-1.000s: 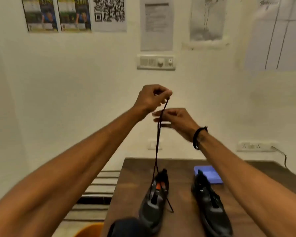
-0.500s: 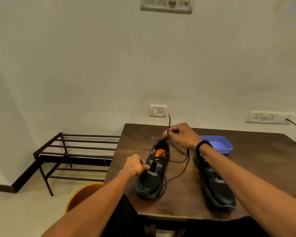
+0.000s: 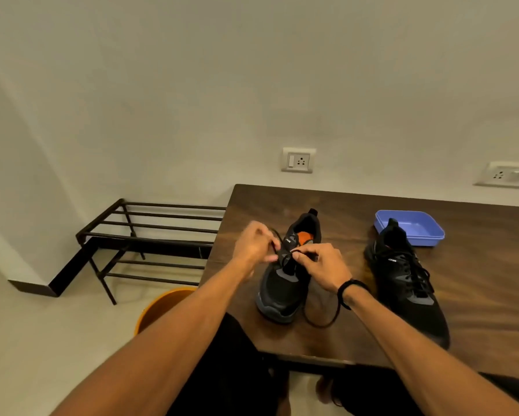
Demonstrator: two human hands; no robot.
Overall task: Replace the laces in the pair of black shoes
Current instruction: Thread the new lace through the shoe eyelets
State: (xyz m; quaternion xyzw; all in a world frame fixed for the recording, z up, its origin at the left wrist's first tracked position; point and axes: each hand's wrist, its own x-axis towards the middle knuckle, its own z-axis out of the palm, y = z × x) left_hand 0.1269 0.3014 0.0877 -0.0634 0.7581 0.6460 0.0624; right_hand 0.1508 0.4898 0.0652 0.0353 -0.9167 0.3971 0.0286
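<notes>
Left hand (image 3: 253, 246) risen to lace (image 3: 321, 321) (blurred), right hand (image 3: 321, 265) pinching

A plain room in a home: bare cream wall with a wall socket (image 3: 298, 160) at twelve o'clock, a black metal shoe rack (image 3: 150, 235) at nine, a brown wooden table (image 3: 477, 289) at three.

Both bare forearms reached forward from the bottom of the view and converged toward the middle. The left hand (image 3: 253, 246) was blurred, its fingers curled and pinching the black lace (image 3: 321, 321) at its fingertips. The right hand (image 3: 319, 265) sat just beside it, knuckles up, thumb and forefinger pinching the same lace. A dark band (image 3: 347, 291) circled the right wrist. The two hands were close together, almost touching
</notes>
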